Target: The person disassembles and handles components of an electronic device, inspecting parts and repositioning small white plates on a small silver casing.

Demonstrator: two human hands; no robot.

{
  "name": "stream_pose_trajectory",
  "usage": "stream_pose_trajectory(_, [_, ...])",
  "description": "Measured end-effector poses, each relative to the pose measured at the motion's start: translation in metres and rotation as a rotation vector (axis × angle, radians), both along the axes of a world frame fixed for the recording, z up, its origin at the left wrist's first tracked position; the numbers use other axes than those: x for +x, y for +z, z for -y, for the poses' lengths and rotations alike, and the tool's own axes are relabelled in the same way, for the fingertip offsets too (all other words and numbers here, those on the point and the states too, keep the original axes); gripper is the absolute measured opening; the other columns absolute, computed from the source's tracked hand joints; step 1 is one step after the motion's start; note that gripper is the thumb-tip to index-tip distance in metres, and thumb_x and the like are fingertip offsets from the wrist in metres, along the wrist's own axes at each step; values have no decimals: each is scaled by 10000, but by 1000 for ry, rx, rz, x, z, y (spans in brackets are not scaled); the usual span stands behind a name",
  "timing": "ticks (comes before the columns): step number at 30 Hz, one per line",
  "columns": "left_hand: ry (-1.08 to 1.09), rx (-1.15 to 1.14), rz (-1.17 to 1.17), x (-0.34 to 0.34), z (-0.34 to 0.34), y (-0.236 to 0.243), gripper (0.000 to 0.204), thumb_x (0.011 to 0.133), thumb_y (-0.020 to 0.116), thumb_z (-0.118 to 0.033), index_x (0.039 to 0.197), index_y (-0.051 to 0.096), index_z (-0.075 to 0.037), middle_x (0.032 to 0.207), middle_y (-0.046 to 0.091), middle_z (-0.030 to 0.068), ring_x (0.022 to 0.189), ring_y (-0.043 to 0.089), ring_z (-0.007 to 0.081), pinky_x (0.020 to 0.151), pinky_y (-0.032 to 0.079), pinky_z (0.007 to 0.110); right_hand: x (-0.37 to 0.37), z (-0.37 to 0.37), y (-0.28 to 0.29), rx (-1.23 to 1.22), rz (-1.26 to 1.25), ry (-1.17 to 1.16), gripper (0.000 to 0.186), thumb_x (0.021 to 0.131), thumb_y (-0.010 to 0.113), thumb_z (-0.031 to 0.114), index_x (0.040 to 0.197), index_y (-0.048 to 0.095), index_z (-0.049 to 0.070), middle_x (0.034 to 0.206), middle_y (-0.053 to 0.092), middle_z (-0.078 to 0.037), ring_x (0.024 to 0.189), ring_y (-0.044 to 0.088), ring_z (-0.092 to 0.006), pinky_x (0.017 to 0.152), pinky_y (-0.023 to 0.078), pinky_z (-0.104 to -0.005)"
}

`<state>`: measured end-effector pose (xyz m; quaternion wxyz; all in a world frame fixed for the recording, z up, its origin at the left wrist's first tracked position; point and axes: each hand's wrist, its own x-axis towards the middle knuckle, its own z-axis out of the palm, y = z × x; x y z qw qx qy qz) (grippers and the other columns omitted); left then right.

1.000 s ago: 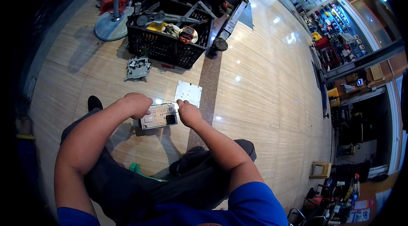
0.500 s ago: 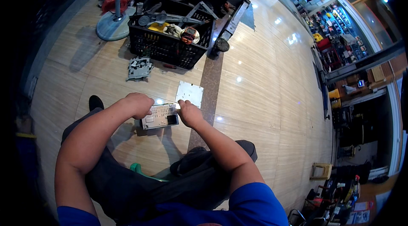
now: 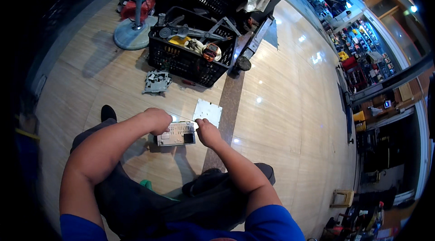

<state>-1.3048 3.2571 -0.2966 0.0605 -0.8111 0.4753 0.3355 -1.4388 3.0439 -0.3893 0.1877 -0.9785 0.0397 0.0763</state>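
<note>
A boxy metal electronics unit (image 3: 176,134) with slots in its top and a dark square near its right corner is held a little above the floor between my knees. My left hand (image 3: 157,121) is closed on its far left end. At its far right corner, the fingers of my right hand (image 3: 208,132) are pinched against the edge; what lies right under the fingertips is hidden. Just beyond that hand a flat pale metal plate (image 3: 208,110) lies on the floor. Farther off to the left lies a grey metal bracket assembly (image 3: 157,82).
A black plastic crate (image 3: 181,62) full of tools and parts stands ahead, with a round-based metal stand (image 3: 131,35) to its left. A long metal jack-like beam (image 3: 253,41) sits at its right. Far right are a small yellowish stool (image 3: 342,198) and cluttered shelves (image 3: 362,41).
The whole view has shifted, so the scene sits lower and slightly to the right. Both hands stay at the same ends of the metal unit.
</note>
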Motion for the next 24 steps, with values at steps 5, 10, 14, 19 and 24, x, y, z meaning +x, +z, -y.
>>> stream_pose_trajectory(5, [1, -10, 1, -2, 1, 3, 342, 870, 643, -349, 1047, 642, -56, 1004, 678, 175, 988, 635, 356, 829, 503, 465, 0, 0, -1, -32, -48, -16, 294, 901, 564, 217, 1142, 529, 52, 1000, 602, -221, 877, 625, -408, 730, 520, -485])
stream_pose_trajectory(10, [7, 8, -5, -1, 0, 2, 335, 874, 640, -341, 1048, 641, -55, 1012, 677, 180, 994, 634, 357, 833, 503, 462, 1, -3, 4, -68, -74, -54, 303, 909, 546, 256, 1128, 523, 48, 980, 614, -225, 859, 628, -411, 724, 517, -493])
stream_pose_trajectory(14, [8, 8, 1, -2, 1, 6, 328, 876, 642, -328, 1060, 659, -56, 1043, 679, 169, 1008, 640, 337, 840, 511, 447, 0, -1, 2, -75, -65, -49, 295, 899, 542, 226, 1129, 522, 42, 980, 612, -227, 860, 627, -410, 725, 515, -494])
stream_pose_trajectory(19, [9, 0, -17, -2, 1, 6, 338, 885, 629, -334, 1071, 632, -51, 1035, 673, 186, 1011, 632, 357, 846, 499, 464, 0, -1, 1, -52, -31, -42, 284, 896, 534, 209, 1129, 523, 46, 985, 611, -227, 863, 628, -409, 725, 515, -491])
stream_pose_trajectory(24, [14, 5, -18, -1, -2, 7, 339, 887, 626, -331, 1081, 633, -53, 1045, 671, 183, 1016, 632, 354, 851, 499, 466, 2, -5, 7, -87, -91, -53, 259, 893, 533, 200, 1098, 519, 43, 986, 610, -225, 866, 636, -399, 715, 525, -483])
